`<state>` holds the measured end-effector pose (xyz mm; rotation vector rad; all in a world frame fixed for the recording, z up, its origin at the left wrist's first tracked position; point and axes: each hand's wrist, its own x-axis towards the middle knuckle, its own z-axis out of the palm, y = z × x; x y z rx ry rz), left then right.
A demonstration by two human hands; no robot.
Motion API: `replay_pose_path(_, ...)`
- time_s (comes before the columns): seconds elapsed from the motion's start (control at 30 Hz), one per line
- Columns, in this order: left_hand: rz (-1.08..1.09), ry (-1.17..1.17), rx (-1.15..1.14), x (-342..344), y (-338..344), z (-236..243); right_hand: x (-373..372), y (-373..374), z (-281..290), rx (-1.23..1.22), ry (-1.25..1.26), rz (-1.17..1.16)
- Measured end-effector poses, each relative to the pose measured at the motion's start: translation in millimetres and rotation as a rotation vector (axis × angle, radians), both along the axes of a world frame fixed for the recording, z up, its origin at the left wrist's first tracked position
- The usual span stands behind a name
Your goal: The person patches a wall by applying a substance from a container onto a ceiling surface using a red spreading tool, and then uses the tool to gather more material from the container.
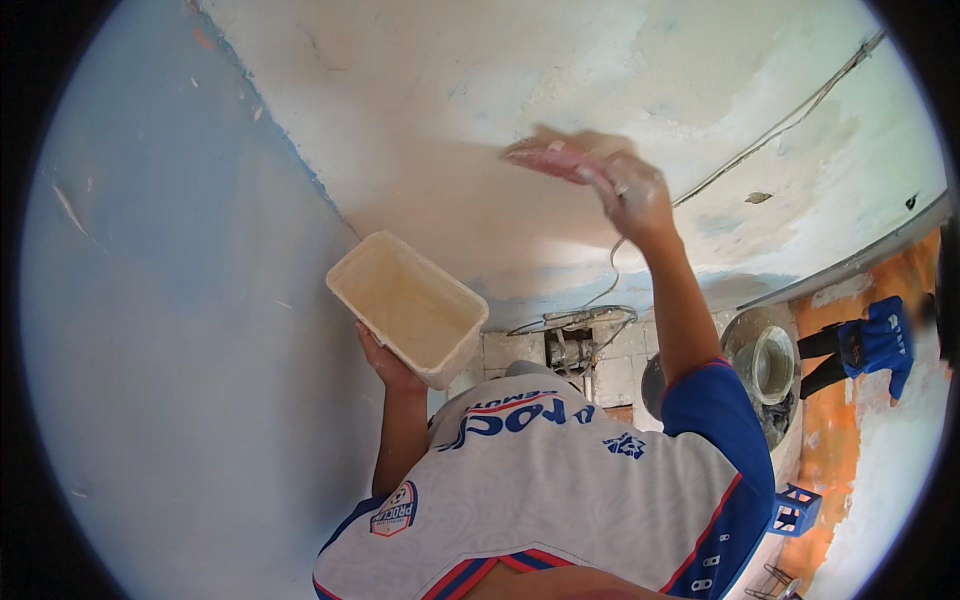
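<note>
My left hand point(393, 364) grips a cream rectangular plastic tub point(458, 360) from below and along its near side. The tub is tilted so that its open top shows, with pale matter coating or filling the inside; I cannot tell how deep it is. At upper right, my raised right hand point(636, 190) is closed around a pinkish-red flat tool that looks like a wide brush point(550, 158). Whitish smears cover the fingers. The brush is at the patchy whitish wall point(440, 90), its far edge on or just off the surface; motion blurs it.
A bluish wall point(180, 280) meets the whitish one at left. Cables point(790, 125) run along the wall. Down at right are a bucket point(772, 365) in a round basin and a blue crate point(796, 510). Another person in a blue shirt point(885, 340) stands at far right.
</note>
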<state>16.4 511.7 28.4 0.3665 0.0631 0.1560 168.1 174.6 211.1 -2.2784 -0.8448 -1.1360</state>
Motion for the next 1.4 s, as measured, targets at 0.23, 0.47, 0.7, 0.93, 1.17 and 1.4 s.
replay_pose_path(0.23,0.035,0.097,0.039,4.9,-11.6,-3.3,-32.8,-17.0,17.9,0.691,0.162,-0.111)
replay_pose_path(0.47,0.060,0.074,0.021,-1.3,-16.2,-5.2,-11.1,12.2,28.4,0.545,-0.024,-0.174)
replay_pose_path(0.7,0.055,0.068,-0.016,-0.5,-14.9,-12.1,-12.0,34.7,-25.5,-0.015,0.056,0.108)
replay_pose_path(0.93,0.092,0.036,0.007,-8.4,-17.9,-16.6,-20.3,9.9,46.1,0.673,-0.057,-0.214)
replay_pose_path(1.17,0.103,0.108,0.014,-1.6,-21.1,-11.8,3.3,27.1,3.7,0.146,-0.001,-0.018)
replay_pose_path(1.4,0.064,0.086,-0.005,-2.8,-26.0,-18.7,-23.3,5.9,2.1,0.432,0.071,-0.123)
